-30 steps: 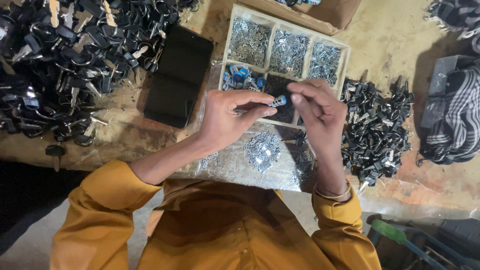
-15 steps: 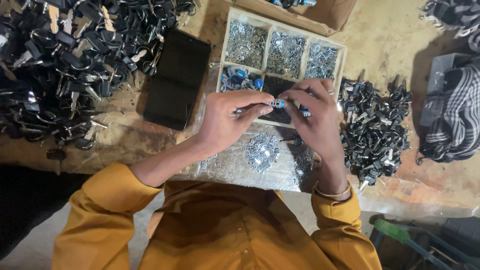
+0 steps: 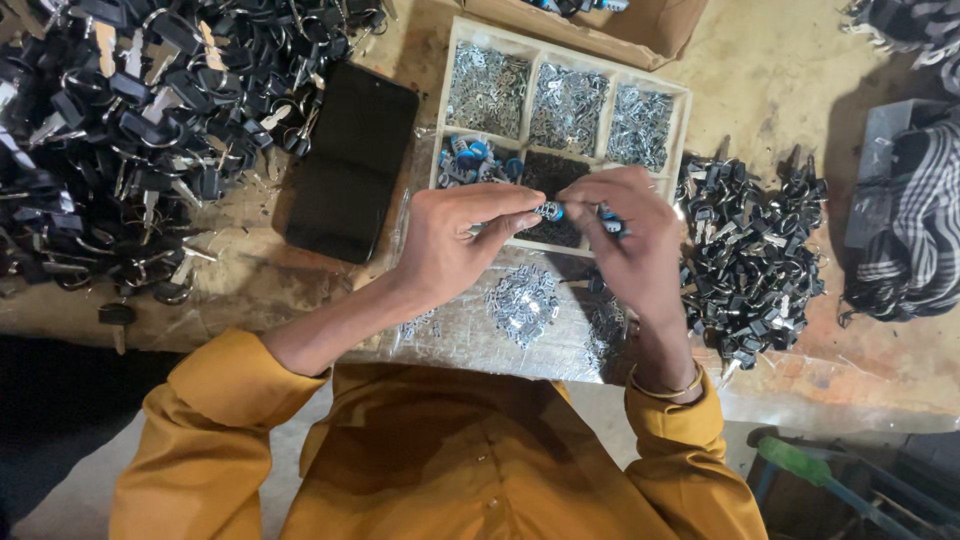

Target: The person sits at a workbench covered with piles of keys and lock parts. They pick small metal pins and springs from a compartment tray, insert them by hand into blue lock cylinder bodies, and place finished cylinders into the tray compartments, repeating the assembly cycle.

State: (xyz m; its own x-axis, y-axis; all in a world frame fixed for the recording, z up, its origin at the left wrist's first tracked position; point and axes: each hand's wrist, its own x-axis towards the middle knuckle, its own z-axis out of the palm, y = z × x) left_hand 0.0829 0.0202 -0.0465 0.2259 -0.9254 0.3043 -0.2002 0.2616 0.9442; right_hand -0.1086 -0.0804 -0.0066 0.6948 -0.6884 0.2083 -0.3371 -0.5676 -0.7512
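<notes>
Both hands meet above the near edge of a shallow, pale wooden tray with divided compartments [image 3: 440,120] that sits on the worn brown bench [image 3: 780,60]. The left hand [image 3: 450,240] is clenched into a pinch, thumb and forefinger closed on a small silver-and-blue metal part [image 3: 549,211], and the right hand [image 3: 625,240] pinches the same part from the other side, its fingers curled over it, so the piece is held in the air between the two hands, just over the tray's front row. The tray's back three compartments hold heaps of small shiny silver metal pieces [image 3: 565,105]; in the front row, the left compartment holds blue-and-silver pieces [image 3: 470,160] and the middle one a dark mass of tiny black bits [image 3: 550,175]. Below the hands, a crinkled clear plastic sheet [image 3: 470,340] lies on the bench with a loose cluster of silver metal pieces [image 3: 522,300] on it. A flat black rectangular phone [image 3: 350,160] lies just left of the tray. Further left spreads a large pile of black-headed keys on rings [image 3: 130,140], and a smaller pile of black key parts [image 3: 755,260] lies just right of the tray. A black-and-white checked cloth [image 3: 905,230] lies at the far right. The person wears mustard-yellow sleeves [image 3: 220,420] and a thin gold bangle [image 3: 665,388] on the right wrist.
</notes>
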